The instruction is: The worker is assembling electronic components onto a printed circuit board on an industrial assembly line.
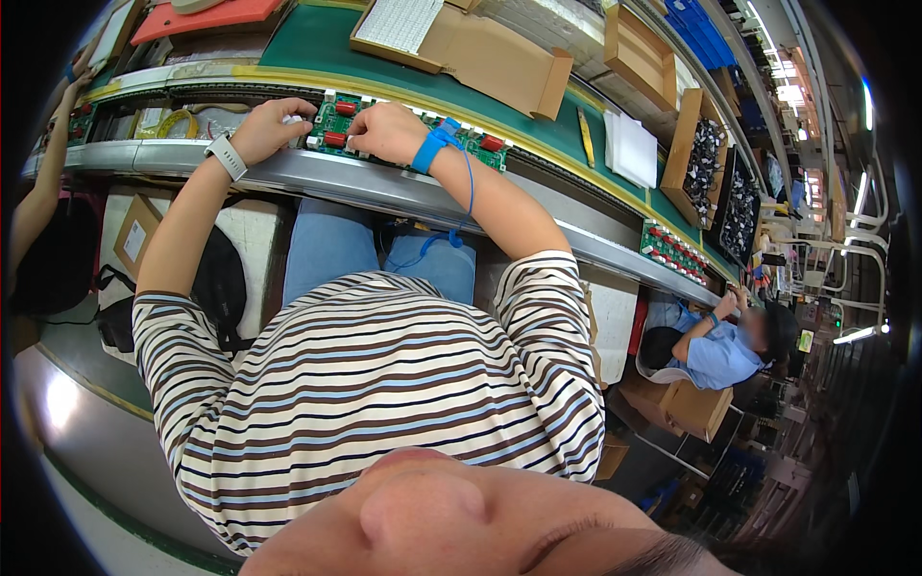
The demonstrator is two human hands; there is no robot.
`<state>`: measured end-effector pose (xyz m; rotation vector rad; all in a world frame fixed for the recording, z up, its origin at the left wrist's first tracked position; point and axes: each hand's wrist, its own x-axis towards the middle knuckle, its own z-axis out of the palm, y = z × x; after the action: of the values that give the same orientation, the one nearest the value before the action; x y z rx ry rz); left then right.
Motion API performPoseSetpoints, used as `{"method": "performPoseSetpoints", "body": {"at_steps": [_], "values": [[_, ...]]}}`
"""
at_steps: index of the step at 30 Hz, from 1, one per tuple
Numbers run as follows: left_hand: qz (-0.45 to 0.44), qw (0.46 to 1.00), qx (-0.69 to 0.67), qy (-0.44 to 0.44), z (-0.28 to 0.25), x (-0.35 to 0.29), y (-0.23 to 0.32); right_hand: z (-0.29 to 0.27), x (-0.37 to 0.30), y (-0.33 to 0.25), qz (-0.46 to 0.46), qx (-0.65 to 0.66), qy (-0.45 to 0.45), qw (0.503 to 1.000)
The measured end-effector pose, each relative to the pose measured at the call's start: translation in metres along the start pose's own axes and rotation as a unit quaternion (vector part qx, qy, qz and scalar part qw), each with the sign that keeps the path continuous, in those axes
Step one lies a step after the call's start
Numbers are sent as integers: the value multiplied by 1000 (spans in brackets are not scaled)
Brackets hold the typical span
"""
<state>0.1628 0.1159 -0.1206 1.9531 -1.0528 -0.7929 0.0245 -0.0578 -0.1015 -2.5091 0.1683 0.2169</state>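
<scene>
A green circuit board (pixel 329 123) with red and white components lies on the conveyor track in front of me, and its row continues to the right beneath my wrist. At its left end, my left hand (pixel 272 131) has its fingers curled together around something small and whitish, too small to name. My right hand (pixel 386 132) reaches over the board from the right. Its fingers are bent and pressed together beside a red component (pixel 335 139), and their tips hide whatever they hold. A blue wrist strap (pixel 437 144) with a coiled cord circles my right wrist.
Beyond the track, a green work surface (pixel 312 43) carries an opened cardboard box (pixel 490 58), a yellow cutter-like tool (pixel 586 137) and white sheets (pixel 631 149). A cardboard box of small dark parts (pixel 693 158) stands right. More boards (pixel 675 252) lie near a co-worker (pixel 715 341); another person's arm (pixel 43 182) reaches in left.
</scene>
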Motion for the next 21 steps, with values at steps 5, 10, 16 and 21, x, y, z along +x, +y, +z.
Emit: {"method": "performPoseSetpoints", "body": {"at_steps": [5,10,16,21], "values": [[-4,1000,-2,-4,1,-1,-1,1,-1,2,-21,-6,2,1000],[1,1000,-15,6,1,-3,2,0,-2,-3,-16,-22,-2,1000],[8,1000,-7,-11,3,6,5,-13,-30,-20,-38,21,77,996],[79,993,5,-85,44,33,27,34,-66,-9,-173,-49,104,978]]}}
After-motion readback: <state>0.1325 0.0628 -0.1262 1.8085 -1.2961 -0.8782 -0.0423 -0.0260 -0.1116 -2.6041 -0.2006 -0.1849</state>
